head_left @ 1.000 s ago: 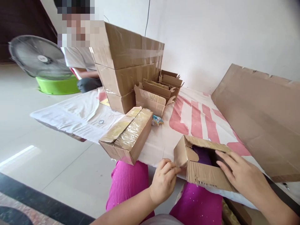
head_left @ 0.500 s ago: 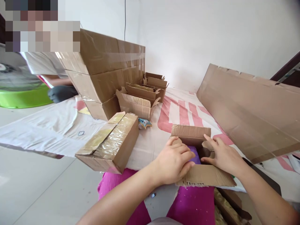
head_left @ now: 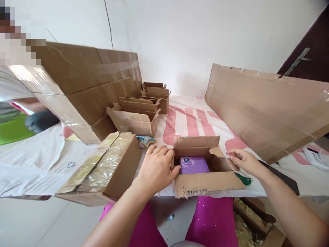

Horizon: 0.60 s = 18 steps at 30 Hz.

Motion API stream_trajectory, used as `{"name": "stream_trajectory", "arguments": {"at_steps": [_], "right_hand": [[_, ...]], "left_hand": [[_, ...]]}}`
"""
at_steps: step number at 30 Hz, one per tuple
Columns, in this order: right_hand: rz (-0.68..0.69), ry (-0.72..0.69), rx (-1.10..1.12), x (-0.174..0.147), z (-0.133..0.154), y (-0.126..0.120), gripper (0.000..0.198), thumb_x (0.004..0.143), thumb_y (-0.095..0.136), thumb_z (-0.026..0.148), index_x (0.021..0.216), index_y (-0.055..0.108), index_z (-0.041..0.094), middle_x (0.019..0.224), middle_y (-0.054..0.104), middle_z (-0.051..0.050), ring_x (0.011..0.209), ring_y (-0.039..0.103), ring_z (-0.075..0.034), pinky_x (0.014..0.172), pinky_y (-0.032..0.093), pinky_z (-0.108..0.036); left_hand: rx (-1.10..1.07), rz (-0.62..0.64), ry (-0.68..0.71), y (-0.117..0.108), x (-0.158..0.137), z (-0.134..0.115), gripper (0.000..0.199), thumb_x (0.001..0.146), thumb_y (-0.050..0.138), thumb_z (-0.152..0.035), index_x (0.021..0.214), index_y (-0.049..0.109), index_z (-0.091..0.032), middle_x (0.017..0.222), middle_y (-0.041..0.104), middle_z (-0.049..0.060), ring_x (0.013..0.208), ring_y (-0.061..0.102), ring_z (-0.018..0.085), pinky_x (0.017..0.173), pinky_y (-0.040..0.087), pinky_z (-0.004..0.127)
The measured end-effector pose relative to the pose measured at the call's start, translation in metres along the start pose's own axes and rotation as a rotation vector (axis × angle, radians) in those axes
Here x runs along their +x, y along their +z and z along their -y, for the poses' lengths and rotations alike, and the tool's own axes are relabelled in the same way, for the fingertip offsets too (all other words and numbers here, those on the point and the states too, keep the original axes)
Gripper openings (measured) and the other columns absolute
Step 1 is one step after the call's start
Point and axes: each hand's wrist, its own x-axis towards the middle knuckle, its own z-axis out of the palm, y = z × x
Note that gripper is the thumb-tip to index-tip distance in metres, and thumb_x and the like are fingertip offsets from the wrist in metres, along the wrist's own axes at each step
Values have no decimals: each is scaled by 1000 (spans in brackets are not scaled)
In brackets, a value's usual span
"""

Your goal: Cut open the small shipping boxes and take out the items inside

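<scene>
Bottom of frame: the person's two forearms reach up from magenta-clad legs [head_left: 213,223] toward a small open cardboard box [head_left: 205,183] sitting at lower centre, on the near edge of a white cloth with red stripes [head_left: 191,121]. Left hand [head_left: 156,168] lies flat against the box's left wall, fingers loosely spread and pressed to the cardboard, nothing enclosed in it. Right hand [head_left: 243,160] rests at the box's right flap, fingers gently curled on the flap edge; whether it pinches the flap cannot be told. Inside the box, flat on its floor, lies a purple packet [head_left: 194,165] with a small round mark at its top; all four flaps stand open. Just right of the box, under the right wrist, a green object [head_left: 244,179] lies on the cloth, partly hidden. Lower left: a closed box wrapped in shiny tape [head_left: 102,171], overhanging the cloth edge. Between it and the boxes behind, a small colourful wrapper [head_left: 145,140]. Middle distance, centre-left: a row of open empty boxes [head_left: 136,118] one behind another. Upper left: a stack of large taped cartons [head_left: 84,85], with another person's sleeve and knee at the left edge. Right: a large flat cardboard sheet [head_left: 264,106] tilted up. Far: white wall [head_left: 192,37].
</scene>
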Motion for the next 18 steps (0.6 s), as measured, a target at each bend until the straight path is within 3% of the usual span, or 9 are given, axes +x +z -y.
{"name": "stream_trajectory", "arguments": {"at_steps": [4, 7, 10, 13, 15, 18], "right_hand": [[96, -27, 210, -16, -9, 31, 33, 78, 63, 43, 99, 67, 18, 86, 70, -6, 79, 65, -22, 72, 52, -36], [22, -72, 371, -32, 11, 44, 35, 88, 55, 45, 110, 64, 20, 98, 70, -9, 92, 65, -24, 80, 52, -37], [44, -193, 432, -42, 37, 42, 39, 91, 54, 46, 120, 62, 21, 98, 69, -8, 90, 65, -21, 77, 53, -33], [77, -326, 411, -41, 53, 34, 37, 95, 49, 44, 119, 64, 21, 95, 68, -7, 85, 64, -18, 71, 52, -29], [-46, -336, 407, -36, 57, 29, 34, 96, 48, 43, 114, 65, 21, 95, 68, -7, 83, 64, -16, 69, 52, -27], [-315, -287, 390, -34, 64, 19, 27, 94, 53, 42, 105, 66, 21, 92, 68, -5, 78, 63, -15, 67, 52, -26]], "left_hand": [[-72, 113, -98, 2, -8, 7, 15, 74, 67, -33, 81, 58, -23, 74, 68, 2, 75, 66, 25, 87, 48, 43], [-150, 151, -318, 8, -12, 14, 15, 77, 59, -32, 89, 59, -25, 67, 67, 0, 63, 65, 23, 64, 48, 33], [-265, 31, -590, 21, -18, 31, 19, 76, 53, -30, 94, 59, -26, 64, 66, -3, 53, 62, 19, 56, 45, 28], [-341, -108, -760, 33, -28, 52, 20, 71, 56, -31, 89, 59, -26, 79, 72, 0, 69, 68, 22, 63, 49, 29], [-370, -129, -808, 37, -35, 62, 20, 69, 57, -32, 88, 60, -25, 87, 74, 1, 81, 69, 24, 69, 50, 31], [-393, -109, -837, 35, -43, 64, 21, 69, 57, -31, 89, 60, -25, 90, 72, 2, 84, 68, 25, 74, 51, 34]]}}
